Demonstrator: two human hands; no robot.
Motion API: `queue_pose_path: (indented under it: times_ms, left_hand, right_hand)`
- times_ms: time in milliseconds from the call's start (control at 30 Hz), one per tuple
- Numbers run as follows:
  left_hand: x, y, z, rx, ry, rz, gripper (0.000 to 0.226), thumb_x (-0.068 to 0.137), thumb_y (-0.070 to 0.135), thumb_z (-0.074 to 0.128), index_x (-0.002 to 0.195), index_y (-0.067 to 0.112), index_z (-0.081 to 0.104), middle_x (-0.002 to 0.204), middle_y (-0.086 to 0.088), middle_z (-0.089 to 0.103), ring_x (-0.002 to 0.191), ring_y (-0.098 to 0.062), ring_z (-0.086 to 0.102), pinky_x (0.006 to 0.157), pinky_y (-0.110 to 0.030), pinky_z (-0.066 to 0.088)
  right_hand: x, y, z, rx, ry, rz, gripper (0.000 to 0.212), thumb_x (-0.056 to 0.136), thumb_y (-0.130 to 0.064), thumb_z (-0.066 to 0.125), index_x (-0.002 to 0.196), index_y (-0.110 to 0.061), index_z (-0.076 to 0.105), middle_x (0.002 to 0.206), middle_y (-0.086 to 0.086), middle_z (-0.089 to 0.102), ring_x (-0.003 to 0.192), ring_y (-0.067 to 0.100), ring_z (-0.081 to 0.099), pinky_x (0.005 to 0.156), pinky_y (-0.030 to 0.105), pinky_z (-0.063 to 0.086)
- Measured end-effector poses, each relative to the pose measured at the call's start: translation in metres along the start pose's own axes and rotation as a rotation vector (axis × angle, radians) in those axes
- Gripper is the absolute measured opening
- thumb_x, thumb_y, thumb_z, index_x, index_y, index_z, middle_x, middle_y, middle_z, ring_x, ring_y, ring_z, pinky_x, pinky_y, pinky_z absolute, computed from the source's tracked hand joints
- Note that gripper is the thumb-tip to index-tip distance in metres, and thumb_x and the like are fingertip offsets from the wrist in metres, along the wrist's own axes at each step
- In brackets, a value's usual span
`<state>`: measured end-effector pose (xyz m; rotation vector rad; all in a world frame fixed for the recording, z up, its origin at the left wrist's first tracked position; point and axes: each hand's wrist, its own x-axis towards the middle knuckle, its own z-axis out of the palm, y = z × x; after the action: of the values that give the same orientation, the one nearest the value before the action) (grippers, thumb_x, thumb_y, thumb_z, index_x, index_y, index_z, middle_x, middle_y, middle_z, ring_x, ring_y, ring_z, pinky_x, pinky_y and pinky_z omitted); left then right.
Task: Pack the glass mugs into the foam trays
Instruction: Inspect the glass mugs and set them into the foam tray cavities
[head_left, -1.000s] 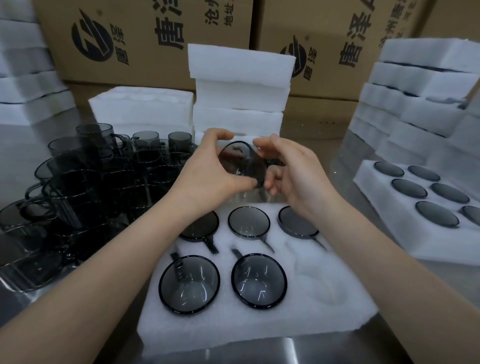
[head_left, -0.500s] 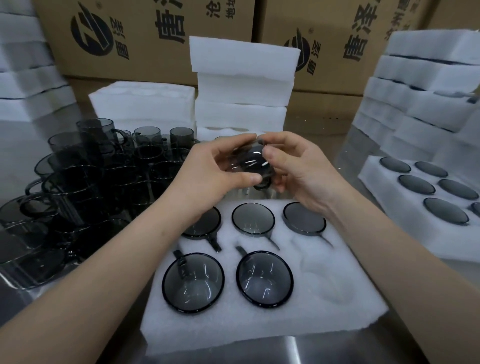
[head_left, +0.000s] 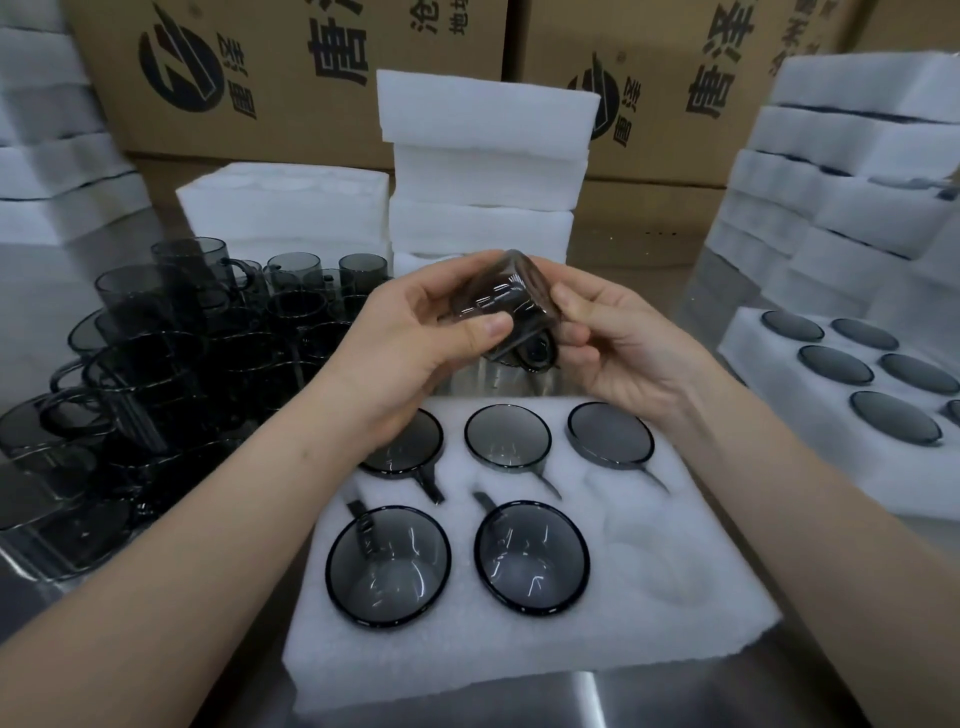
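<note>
Five mugs (head_left: 532, 556) sit in the tray (head_left: 519, 654); one pocket (head_left: 657, 558) at its near right corner is empty. Above the tray's far edge, both hands hold a sixth mug (head_left: 501, 304). A second ago its round face met the camera; now it lies side-on, handle low toward the tray. Likely inspection done, seating next. Left hand (head_left: 410, 343) grips the wall, thumb across; right hand (head_left: 623, 343) pinches the other end, fingers curled. Both forearms reach over the tray.
</note>
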<state>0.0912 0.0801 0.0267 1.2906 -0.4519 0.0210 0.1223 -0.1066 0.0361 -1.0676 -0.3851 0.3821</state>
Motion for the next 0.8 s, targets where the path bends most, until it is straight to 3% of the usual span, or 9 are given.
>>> queue_pose_path:
  times_ms: [133, 300, 433, 533, 633, 733, 800]
  left_hand:
    - [-0.001, 0.000, 0.000, 0.001, -0.023, -0.022, 0.056, 0.074, 0.001, 0.071, 0.128, 0.005, 0.057, 0.116, -0.010, 0.066, 0.105, -0.019, 0.063, 0.081, -0.026, 0.054]
    - [-0.004, 0.001, 0.006, 0.166, -0.004, 0.040, 0.060, 0.069, 0.005, 0.070, 0.127, 0.007, 0.058, 0.126, -0.014, 0.064, 0.114, -0.020, 0.062, 0.097, -0.031, 0.050]
    - [-0.004, 0.000, 0.008, 0.248, 0.045, 0.077, 0.060, 0.066, -0.011, 0.075, 0.122, 0.008, 0.061, 0.121, -0.008, 0.066, 0.112, -0.016, 0.064, 0.098, -0.031, 0.051]
    - [-0.005, 0.001, 0.007, 0.217, 0.065, 0.077, 0.061, 0.060, -0.006, 0.079, 0.117, 0.011, 0.063, 0.117, -0.006, 0.068, 0.108, -0.016, 0.067, 0.091, -0.029, 0.053]
    - [-0.003, 0.003, 0.006, 0.115, 0.114, 0.086, 0.058, 0.063, 0.005, 0.078, 0.118, 0.011, 0.061, 0.117, -0.007, 0.067, 0.109, -0.022, 0.065, 0.090, -0.030, 0.053]
    - [-0.001, 0.004, 0.003, -0.026, 0.164, 0.084, 0.053, 0.070, 0.008, 0.068, 0.122, 0.008, 0.055, 0.109, -0.005, 0.067, 0.103, -0.018, 0.064, 0.088, -0.027, 0.052]
    - [0.000, 0.004, 0.001, -0.058, 0.138, 0.084, 0.054, 0.077, 0.001, 0.069, 0.128, 0.003, 0.051, 0.114, -0.008, 0.064, 0.104, -0.018, 0.063, 0.087, -0.025, 0.051]
  right_hand:
    - [-0.002, -0.001, -0.004, -0.108, -0.048, -0.016, 0.051, 0.063, -0.017, 0.078, 0.109, -0.008, 0.058, 0.074, 0.000, 0.060, 0.043, 0.003, 0.042, 0.034, 0.013, 0.032]
    - [-0.003, -0.001, 0.001, -0.358, 0.025, -0.042, 0.061, 0.051, -0.043, 0.091, 0.095, -0.016, 0.057, 0.070, 0.003, 0.058, 0.046, 0.015, 0.036, 0.037, 0.014, 0.026]
    - [0.000, 0.004, 0.009, -0.499, 0.208, -0.195, 0.027, 0.076, -0.045, 0.073, 0.078, -0.023, 0.057, 0.058, -0.008, 0.057, 0.037, 0.010, 0.036, 0.035, 0.014, 0.025]
    - [0.002, 0.009, 0.013, -0.507, 0.301, -0.268, 0.017, 0.097, -0.031, 0.059, 0.082, -0.022, 0.060, 0.056, -0.004, 0.052, 0.035, 0.009, 0.036, 0.035, 0.015, 0.027]
    - [0.002, 0.008, 0.014, -0.345, 0.292, -0.206, 0.012, 0.100, -0.023, 0.053, 0.093, -0.017, 0.061, 0.067, 0.004, 0.055, 0.036, 0.012, 0.039, 0.035, 0.018, 0.030]
    - [0.001, 0.008, 0.015, -0.353, 0.182, -0.057, 0.029, 0.096, -0.038, 0.056, 0.101, -0.009, 0.059, 0.079, 0.003, 0.061, 0.041, 0.015, 0.045, 0.037, 0.023, 0.038]
    - [0.000, 0.007, 0.017, -0.412, 0.092, 0.016, 0.036, 0.093, -0.044, 0.053, 0.090, -0.009, 0.060, 0.083, 0.006, 0.058, 0.044, 0.015, 0.049, 0.040, 0.025, 0.044]
